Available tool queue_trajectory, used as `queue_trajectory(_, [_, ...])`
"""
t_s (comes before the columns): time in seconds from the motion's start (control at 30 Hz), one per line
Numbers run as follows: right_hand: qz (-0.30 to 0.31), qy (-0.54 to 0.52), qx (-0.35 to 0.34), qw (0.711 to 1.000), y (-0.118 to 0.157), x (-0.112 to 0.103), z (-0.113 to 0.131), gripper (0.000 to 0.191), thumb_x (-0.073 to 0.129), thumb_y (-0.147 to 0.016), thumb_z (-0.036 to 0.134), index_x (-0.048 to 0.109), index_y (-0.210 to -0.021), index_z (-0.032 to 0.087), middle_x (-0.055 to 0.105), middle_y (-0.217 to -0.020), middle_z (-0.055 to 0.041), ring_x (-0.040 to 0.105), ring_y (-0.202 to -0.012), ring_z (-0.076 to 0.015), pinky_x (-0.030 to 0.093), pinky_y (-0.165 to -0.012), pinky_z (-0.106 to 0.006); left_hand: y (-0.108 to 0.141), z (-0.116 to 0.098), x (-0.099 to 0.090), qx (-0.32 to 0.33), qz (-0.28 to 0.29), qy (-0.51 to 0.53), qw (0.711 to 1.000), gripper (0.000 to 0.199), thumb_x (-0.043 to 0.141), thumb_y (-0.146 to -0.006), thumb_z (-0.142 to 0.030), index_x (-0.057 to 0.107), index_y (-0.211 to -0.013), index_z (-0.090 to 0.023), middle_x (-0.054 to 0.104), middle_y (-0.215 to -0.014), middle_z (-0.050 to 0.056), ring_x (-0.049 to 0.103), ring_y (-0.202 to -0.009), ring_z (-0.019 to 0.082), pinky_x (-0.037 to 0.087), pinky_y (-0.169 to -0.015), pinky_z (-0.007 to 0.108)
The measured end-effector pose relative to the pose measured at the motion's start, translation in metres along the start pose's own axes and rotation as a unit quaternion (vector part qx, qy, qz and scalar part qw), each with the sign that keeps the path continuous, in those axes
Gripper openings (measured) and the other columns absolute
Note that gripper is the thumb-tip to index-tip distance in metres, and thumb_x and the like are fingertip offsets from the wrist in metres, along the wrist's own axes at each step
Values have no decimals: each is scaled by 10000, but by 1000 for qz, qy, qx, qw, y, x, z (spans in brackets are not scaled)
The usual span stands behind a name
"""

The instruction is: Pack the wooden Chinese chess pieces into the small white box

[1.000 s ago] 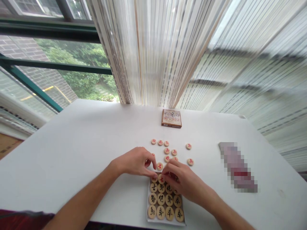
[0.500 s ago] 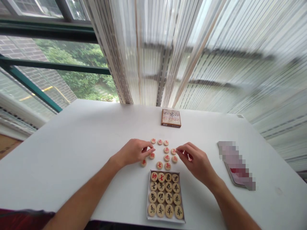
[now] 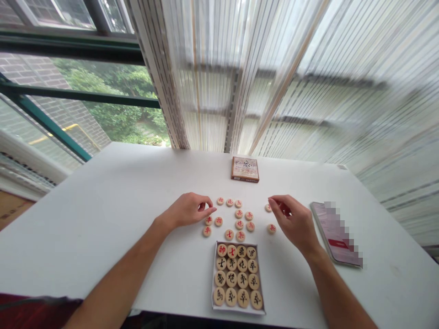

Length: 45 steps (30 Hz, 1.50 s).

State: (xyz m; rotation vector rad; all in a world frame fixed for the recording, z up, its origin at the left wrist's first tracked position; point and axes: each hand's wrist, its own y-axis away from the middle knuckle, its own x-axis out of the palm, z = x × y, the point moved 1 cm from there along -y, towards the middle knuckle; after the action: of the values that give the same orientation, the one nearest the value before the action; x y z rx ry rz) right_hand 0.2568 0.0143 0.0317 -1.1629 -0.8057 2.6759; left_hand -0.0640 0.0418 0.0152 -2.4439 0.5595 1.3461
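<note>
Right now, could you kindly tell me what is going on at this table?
A person's left hand and right hand are over a white table. The left is beside loose red-marked game pieces; the right partly hides another loose piece, and I cannot tell whether it touches it. Nearer the person, an open tray holds sixteen pieces in four rows of four, two marked red and the rest black.

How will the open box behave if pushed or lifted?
The open box should slide flat rather than tip, being low and wide. It may flex if squeezed, being thin-walled. Tilting could spill its pieces, since no lid covers them.
</note>
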Motion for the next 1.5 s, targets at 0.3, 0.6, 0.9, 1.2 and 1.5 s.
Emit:
queue_trajectory(0.3, [29, -12, 4, 999, 5, 9, 1, 238, 548, -1004, 376, 683, -913, 202, 682, -749, -32, 552, -583, -148, 473, -593, -280, -2, 1, 5, 10, -3, -11, 1000, 308, 566, -956, -450, 765, -886, -226, 622, -612, -27, 529, -549, 110, 334, -565, 229])
queue_trajectory(0.6, [137, -39, -24, 989, 14, 28, 8, 189, 550, -1010, 321, 692, -943, 215, 683, -745, -6, 542, -597, -134, 448, -618, -270, -3, 4, 8, 7, -30, -16, 999, 317, 556, -966, -459, 770, -913, -232, 636, -617, -27, 529, -544, 112, 347, -571, 227])
queue_trajectory(0.9, [123, -38, -15, 992, 12, 28, 2, 198, 553, -1002, 332, 695, -933, 212, 677, -720, -4, 537, -585, -134, 445, -599, -263, -7, 6, 12, 6, -67, 22, 997, 336, 556, -963, -456, 771, -896, -208, 622, -616, -23, 497, -540, 104, 356, -567, 218])
queue_trajectory(1.2, [53, -31, 1, 998, 6, 24, -8, 294, 516, -1007, 414, 700, -916, 203, 639, -650, 4, 527, -542, -132, 454, -579, -253, -47, -13, -9, 13, -106, 59, 993, 426, 533, -959, -501, 751, -837, -156, 623, -627, 2, 486, -573, 115, 383, -583, 230])
queue_trajectory(1.5, [-26, -14, 48, 998, -1, 16, -25, 347, 506, -1006, 458, 696, -906, 185, 570, -584, 23, 483, -509, -126, 416, -544, -240, -83, -57, -37, 76, 15, 107, 991, 345, 580, -941, -474, 745, -947, -172, 708, -701, 16, 619, -623, 137, 446, -596, 228])
